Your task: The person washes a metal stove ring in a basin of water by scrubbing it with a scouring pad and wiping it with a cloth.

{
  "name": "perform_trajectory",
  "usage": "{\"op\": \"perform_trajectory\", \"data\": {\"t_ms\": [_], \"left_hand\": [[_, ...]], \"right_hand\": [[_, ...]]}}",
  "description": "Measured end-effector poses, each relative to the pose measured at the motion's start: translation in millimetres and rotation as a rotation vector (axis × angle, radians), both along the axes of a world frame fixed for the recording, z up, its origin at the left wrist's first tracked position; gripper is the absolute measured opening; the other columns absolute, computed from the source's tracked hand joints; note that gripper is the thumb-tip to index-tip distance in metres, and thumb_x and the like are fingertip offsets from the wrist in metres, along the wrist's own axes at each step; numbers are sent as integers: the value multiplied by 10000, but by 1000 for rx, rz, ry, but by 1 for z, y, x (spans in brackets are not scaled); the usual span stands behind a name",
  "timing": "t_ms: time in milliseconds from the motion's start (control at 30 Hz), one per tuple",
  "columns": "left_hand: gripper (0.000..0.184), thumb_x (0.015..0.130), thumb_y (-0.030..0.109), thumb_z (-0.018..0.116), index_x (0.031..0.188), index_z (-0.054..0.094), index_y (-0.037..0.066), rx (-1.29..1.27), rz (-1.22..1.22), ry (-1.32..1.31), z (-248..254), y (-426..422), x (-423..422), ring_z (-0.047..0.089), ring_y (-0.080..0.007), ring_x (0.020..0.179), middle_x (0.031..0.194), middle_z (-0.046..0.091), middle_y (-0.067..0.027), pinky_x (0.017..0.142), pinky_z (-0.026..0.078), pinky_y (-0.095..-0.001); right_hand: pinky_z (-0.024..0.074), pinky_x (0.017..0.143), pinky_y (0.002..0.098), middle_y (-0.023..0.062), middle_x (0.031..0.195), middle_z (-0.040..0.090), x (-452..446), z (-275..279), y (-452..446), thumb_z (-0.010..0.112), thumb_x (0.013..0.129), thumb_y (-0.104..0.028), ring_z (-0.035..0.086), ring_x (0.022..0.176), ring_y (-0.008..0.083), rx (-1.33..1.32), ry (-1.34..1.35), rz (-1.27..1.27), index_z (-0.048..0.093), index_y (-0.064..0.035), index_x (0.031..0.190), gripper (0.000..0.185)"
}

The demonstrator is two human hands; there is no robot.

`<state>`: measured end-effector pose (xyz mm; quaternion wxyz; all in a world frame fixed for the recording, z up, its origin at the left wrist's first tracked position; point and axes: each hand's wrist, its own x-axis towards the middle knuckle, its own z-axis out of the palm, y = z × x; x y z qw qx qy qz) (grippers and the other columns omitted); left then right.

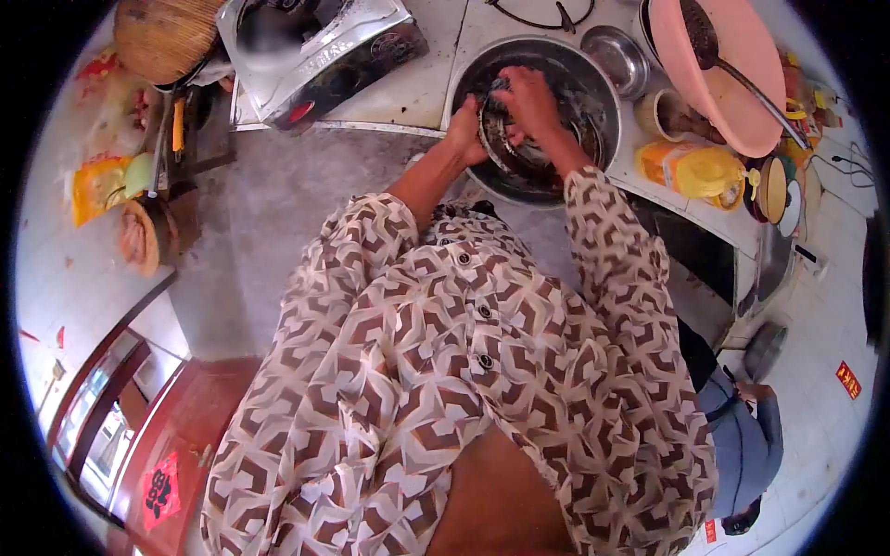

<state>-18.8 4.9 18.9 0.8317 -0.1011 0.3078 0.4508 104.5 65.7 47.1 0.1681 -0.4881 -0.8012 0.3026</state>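
Note:
A wide metal basin (607,111) stands at the counter's edge in front of me, with dark, wet contents. Inside it lies a dark, ring-edged round metal piece (547,169), tilted; its exact kind is unclear. My left hand (466,132) is closed on the left rim of that piece, thumb up. Over the inside of the same piece, my right hand (530,104) bends its fingers downward. Something dark shows by its fingertips, too small to name. Both hands are partly inside the basin.
Left of the basin sits a silver gas stove (348,69). A black wire ring (547,20) and a small steel bowl (616,60) lie behind. To the right are a pink basin (728,79), a ladle (700,32) and a yellow oil bottle (709,176). Another person (742,426) stands at lower right.

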Motion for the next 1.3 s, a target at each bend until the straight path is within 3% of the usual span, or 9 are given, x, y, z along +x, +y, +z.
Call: {"op": "perform_trajectory", "data": {"t_ms": [33, 300, 567, 667, 767, 867, 1133, 1233, 1300], "left_hand": [[578, 951, 510, 149, 1114, 482, 66, -46, 42, -70, 0, 3, 2, 566, -319, 686, 909, 563, -168, 656, 492, -527], [583, 958, 490, 139, 1274, 429, 94, -42, -25, 172, 10, 6, 4, 499, -331, 1126, 1203, 531, -153, 974, 379, -519], [541, 967, 460, 180, 1273, 396, 70, 120, 248, -139, -31, -7, 0, 548, -327, 1060, 1229, 492, -196, 868, 484, -462], [537, 966, 466, 198, 1247, 410, 61, 44, 285, -50, 13, -21, 8, 558, -327, 1036, 1209, 500, -211, 854, 493, -446], [546, 962, 479, 211, 1258, 413, 67, 497, 183, -532, -57, -11, -4, 545, -313, 1055, 1210, 510, -187, 890, 468, -450], [569, 951, 512, 217, 1262, 429, 84, -20, 204, 174, 8, -2, 6, 535, -298, 1071, 1205, 528, -155, 926, 434, -462], [554, 952, 512, 203, 1195, 508, 120, -48, 52, 109, 6, 0, 5, 563, -292, 1024, 1138, 578, -112, 903, 442, -470], [537, 955, 500, 213, 1193, 511, 122, 451, -25, -567, -70, -3, -6, 568, -299, 1008, 1130, 581, -116, 896, 444, -477], [544, 955, 502, 210, 1186, 513, 114, 418, 7, -614, -63, -1, -9, 557, -301, 1034, 1142, 575, -118, 911, 433, -488]], "right_hand": [[439, 813, 419, 137, 1002, 583, 0, -7, 9, 665, 748, -158, 515, 958, 343, 69, -84, -49, 557, -70, 1033, 317], [422, 824, 432, 151, 991, 591, 11, 37, -37, 689, 717, -176, 527, 944, 347, -31, 87, 219, 558, -55, 995, 330], [469, 771, 424, 211, 950, 606, -8, -30, 15, 684, 731, -184, 576, 898, 350, 213, -231, -136, 567, 7, 992, 344], [467, 789, 421, 217, 937, 608, -13, -18, 33, 688, 727, -214, 582, 915, 343, -128, -306, -222, 562, 13, 978, 361], [468, 782, 420, 205, 908, 612, -15, -12, 34, 684, 729, -240, 589, 901, 347, -316, -84, -248, 562, 2, 965, 360], [444, 829, 431, 187, 976, 609, -20, 3, -4, 690, 702, -194, 563, 940, 369, -79, 19, -27, 559, -34, 998, 361], [408, 855, 442, 157, 1070, 560, 8, 25, -25, 668, 704, -83, 507, 991, 353, -35, 56, 292, 530, -71, 1052, 375], [418, 854, 439, 156, 1083, 559, 0, -3, 3, 656, 717, -78, 511, 975, 343, 62, -85, 119, 540, -70, 1072, 373], [435, 853, 424, 156, 1087, 564, -5, -11, 14, 665, 716, -98, 519, 982, 332, 12, -118, -76, 550, -77, 1097, 399]]}}
